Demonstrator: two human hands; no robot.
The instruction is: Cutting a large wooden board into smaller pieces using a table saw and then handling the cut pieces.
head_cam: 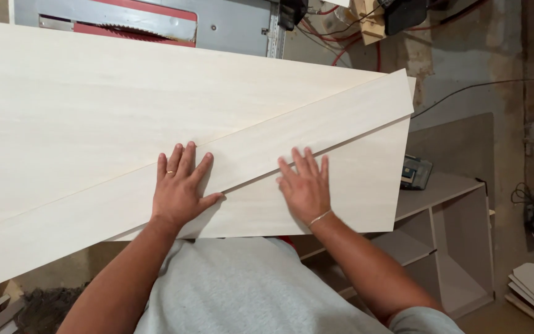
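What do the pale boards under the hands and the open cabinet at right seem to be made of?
Pale boards: likely laminated or veneered sheet wood, with faint straight grain, a matte face and thin edges. Open cabinet: probably grey-brown fibreboard or particleboard, flat, dull and without grain.

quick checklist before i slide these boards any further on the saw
1. Left hand flat on the top strip, fingers spread: ok.
2. Right hand flat across the strip's edge and onto the lower board: ok.
3. Both hands far from the saw blade, which sits at the far side beyond the boards: ok.
4. Strip lined up with the boards under it: not ok, it lies at a slant across them.
5. Blade spinning or stopped: cannot tell.
6. Support under the near edge of the boards, which overhang toward the body: cannot tell.
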